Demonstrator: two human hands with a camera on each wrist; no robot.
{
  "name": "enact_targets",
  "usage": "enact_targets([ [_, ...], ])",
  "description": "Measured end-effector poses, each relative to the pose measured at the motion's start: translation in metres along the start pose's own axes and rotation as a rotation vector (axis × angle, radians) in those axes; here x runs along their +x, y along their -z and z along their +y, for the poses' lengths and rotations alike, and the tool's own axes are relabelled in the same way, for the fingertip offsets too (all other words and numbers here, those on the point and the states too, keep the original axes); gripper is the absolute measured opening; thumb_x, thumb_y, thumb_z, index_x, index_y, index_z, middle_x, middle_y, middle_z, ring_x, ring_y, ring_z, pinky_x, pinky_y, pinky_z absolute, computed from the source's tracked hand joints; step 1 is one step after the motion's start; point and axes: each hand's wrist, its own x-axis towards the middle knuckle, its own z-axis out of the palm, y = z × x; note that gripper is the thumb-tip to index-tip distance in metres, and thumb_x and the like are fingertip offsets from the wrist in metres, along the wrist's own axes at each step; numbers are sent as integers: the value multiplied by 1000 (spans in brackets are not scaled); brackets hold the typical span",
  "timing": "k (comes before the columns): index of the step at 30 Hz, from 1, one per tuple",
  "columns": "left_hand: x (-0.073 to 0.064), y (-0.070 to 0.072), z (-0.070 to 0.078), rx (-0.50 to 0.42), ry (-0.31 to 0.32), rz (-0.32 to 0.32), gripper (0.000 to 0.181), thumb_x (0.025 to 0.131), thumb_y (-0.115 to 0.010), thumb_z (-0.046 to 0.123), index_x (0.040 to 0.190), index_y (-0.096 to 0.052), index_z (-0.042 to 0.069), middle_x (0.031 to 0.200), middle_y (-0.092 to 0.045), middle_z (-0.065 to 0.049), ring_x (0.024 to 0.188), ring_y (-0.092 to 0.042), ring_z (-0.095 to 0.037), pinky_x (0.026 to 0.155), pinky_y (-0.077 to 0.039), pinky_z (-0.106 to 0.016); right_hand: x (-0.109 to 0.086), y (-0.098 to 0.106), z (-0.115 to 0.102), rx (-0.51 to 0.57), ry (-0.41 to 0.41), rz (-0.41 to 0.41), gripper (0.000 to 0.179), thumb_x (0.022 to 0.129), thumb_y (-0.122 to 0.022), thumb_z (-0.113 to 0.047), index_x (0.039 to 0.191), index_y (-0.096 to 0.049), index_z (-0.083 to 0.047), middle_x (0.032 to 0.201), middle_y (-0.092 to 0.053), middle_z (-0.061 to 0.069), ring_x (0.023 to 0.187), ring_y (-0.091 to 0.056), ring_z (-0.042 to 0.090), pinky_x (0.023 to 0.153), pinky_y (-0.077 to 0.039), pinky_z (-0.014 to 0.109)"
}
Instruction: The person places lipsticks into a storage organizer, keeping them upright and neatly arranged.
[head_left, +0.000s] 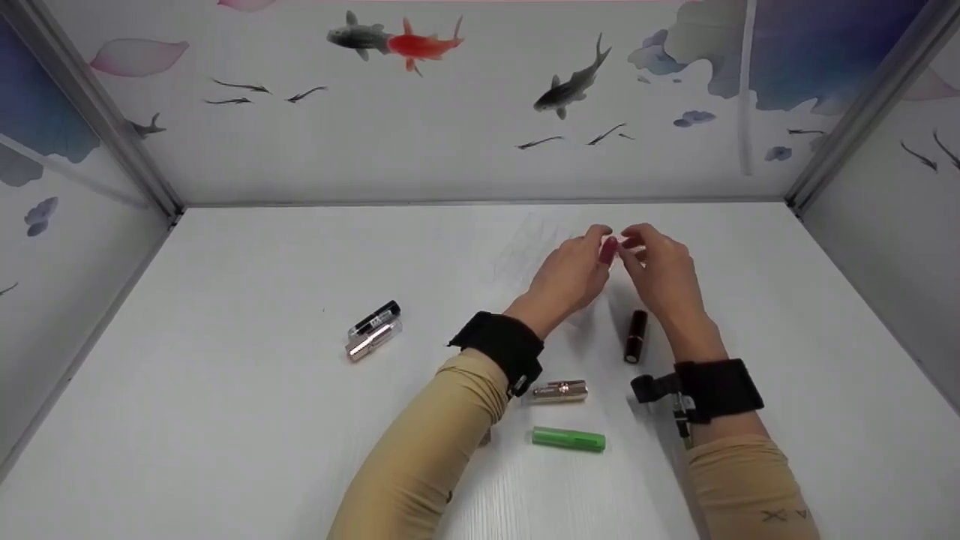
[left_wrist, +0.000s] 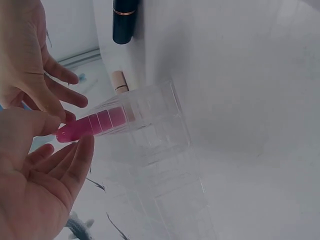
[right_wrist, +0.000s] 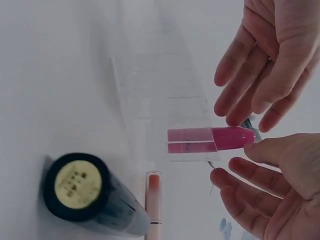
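A glossy pink lipstick tube (right_wrist: 232, 137) with a rounded tip stands in an end compartment of a clear plastic organizer (left_wrist: 160, 127), its upper part above the rim. My left hand (head_left: 570, 274) is beside the tube, fingers mostly straight and spread around its upper end. From the other side, my right hand (head_left: 664, 270) has its thumb right at the tube's tip, the other fingers loosely bent below. In the head view the organizer shows only faintly behind the left hand. A dark lipstick tube (head_left: 636, 337) with a thin gold band lies near the right wrist.
Closer in lie a gold lipstick tube (head_left: 559, 391) and a green tube (head_left: 568, 439). Left of the arms, a black-capped tube (head_left: 373, 319) lies against a clear-capped silver one (head_left: 367, 343). A peach tube (right_wrist: 153, 200) shows past the dark one. Printed panels (head_left: 480, 150) wall the table.
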Motion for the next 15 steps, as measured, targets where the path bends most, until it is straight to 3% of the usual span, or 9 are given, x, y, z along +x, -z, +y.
enact_targets([
  [3,-4,2,3,15,3,19,40,96,-51,20,135,-44,16,119,-63,-4,97,-63,-14,87,-53,-26,-2,12,4,-3,-12,-70,29,93,-59,-14,121,-56,-5,110,-66,18,101,-64,34,86,-52,48],
  [8,-11,4,6,59,-20,24,28,96,-51,20,123,-51,15,112,-62,-1,97,-61,-11,86,-52,-22,-8,31,11,-50,-10,-304,36,93,-58,-10,127,-51,-3,116,-63,22,107,-61,37,90,-48,53],
  [15,-23,5,14,117,-50,-68,22,96,-53,26,114,-59,16,103,-63,2,90,-60,-9,81,-51,-21,-14,36,18,-102,-3,-562,49,91,-60,-11,137,-43,-5,126,-56,25,114,-56,40,93,-46,55],
])
